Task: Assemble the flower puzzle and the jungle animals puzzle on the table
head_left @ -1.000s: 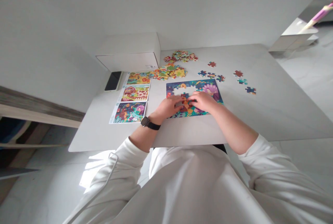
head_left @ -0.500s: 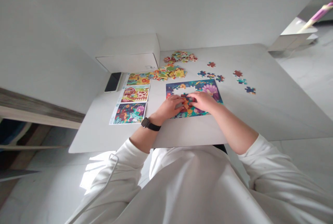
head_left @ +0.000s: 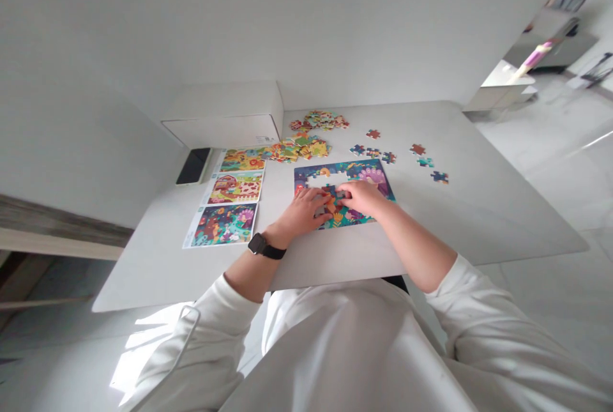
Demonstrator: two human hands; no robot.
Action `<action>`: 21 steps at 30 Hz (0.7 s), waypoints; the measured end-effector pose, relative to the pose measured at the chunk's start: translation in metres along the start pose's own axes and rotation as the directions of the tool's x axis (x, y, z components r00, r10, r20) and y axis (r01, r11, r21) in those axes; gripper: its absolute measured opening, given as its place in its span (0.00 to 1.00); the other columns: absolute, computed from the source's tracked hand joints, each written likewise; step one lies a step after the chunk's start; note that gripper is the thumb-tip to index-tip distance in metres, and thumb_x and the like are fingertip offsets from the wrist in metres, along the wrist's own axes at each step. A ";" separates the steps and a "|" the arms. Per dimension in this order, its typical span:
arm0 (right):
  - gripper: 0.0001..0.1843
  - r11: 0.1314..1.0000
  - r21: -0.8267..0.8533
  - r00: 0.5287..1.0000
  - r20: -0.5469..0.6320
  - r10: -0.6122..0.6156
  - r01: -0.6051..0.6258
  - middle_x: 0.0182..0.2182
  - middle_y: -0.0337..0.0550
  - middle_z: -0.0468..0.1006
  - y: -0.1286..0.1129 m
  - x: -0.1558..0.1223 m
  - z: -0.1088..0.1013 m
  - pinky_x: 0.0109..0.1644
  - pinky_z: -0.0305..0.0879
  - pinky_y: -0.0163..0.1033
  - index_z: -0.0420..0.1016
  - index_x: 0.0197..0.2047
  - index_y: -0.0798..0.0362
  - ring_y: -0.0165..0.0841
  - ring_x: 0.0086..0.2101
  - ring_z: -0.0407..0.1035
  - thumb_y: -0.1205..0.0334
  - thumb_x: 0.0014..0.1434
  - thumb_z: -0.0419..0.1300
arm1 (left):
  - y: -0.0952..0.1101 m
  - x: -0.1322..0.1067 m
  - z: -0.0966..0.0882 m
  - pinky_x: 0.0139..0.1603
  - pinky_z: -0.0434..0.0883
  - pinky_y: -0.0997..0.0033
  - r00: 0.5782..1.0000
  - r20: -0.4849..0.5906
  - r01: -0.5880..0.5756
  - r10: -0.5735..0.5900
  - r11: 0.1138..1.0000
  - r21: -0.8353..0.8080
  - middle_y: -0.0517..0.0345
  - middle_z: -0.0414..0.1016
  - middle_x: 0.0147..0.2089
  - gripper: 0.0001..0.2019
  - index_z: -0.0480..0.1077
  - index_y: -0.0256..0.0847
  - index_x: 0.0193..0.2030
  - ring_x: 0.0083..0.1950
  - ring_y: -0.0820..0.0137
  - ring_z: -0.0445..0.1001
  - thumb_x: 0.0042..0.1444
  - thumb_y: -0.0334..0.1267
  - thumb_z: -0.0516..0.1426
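Note:
A colourful jigsaw puzzle (head_left: 368, 175), partly assembled, lies before me, with a white gap in its upper middle. My left hand (head_left: 304, 209), below a black watch (head_left: 267, 246), rests flat over the puzzle's left side with its fingers apart. From the right, my right hand (head_left: 363, 197) reaches over the puzzle's middle. Its thumb and fingers are closed on a dark puzzle piece at the lower edge of the gap, partly hidden by the fingertips. Both hands' fingertips are close together there.
Loose pieces (head_left: 373, 153) lie beyond the puzzle, and others (head_left: 439, 177) to the right. Two heaps of pieces (head_left: 306, 147) lie near a white box (head_left: 225, 129). A picture sheet (head_left: 224, 225) and a phone (head_left: 193, 166) are at the left of the white table (head_left: 460, 220).
The camera view has shifted, so the table sits lower and further left. My right hand's fingers have drawn together at the gap's edge; my left hand stays on the puzzle.

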State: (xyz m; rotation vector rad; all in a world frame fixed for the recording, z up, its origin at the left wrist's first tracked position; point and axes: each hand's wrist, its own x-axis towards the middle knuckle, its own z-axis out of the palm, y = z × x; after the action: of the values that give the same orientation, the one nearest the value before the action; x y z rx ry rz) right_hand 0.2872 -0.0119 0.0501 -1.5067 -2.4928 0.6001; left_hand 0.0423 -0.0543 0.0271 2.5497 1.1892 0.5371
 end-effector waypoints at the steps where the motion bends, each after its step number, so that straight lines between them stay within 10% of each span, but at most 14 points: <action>1: 0.19 1.000 -0.003 1.000 0.000 -0.001 0.001 0.41 0.44 0.86 -0.001 0.000 0.000 0.47 0.64 0.39 0.84 0.60 0.48 0.37 0.42 0.77 0.60 0.66 0.72 | 0.000 0.000 0.000 0.75 0.67 0.40 1.000 -0.001 0.001 -0.001 1.000 0.005 0.43 0.73 0.68 0.24 0.77 0.48 0.69 0.70 0.48 0.70 0.69 0.48 0.63; 12: 0.21 1.000 0.021 1.000 -0.003 -0.019 0.019 0.40 0.43 0.85 -0.004 -0.003 -0.001 0.46 0.63 0.37 0.82 0.61 0.50 0.35 0.40 0.77 0.59 0.66 0.73 | -0.004 -0.002 0.001 0.75 0.67 0.37 1.000 -0.023 -0.006 0.006 1.000 0.031 0.40 0.68 0.72 0.26 0.76 0.47 0.69 0.72 0.46 0.67 0.67 0.49 0.64; 21: 0.21 0.999 0.032 1.000 0.001 -0.010 0.010 0.42 0.43 0.85 -0.005 -0.003 -0.003 0.44 0.62 0.38 0.82 0.60 0.48 0.36 0.42 0.77 0.55 0.66 0.74 | -0.067 -0.022 -0.028 0.79 0.64 0.38 0.988 -0.021 0.150 -0.150 0.988 -0.025 0.44 0.67 0.76 0.36 0.72 0.50 0.70 0.77 0.45 0.65 0.58 0.60 0.68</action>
State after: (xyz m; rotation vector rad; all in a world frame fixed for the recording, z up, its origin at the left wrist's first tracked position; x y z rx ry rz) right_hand 0.2854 -0.0159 0.0556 -1.4819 -2.4786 0.6363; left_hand -0.0280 -0.0266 0.0207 2.4160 1.3607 0.5423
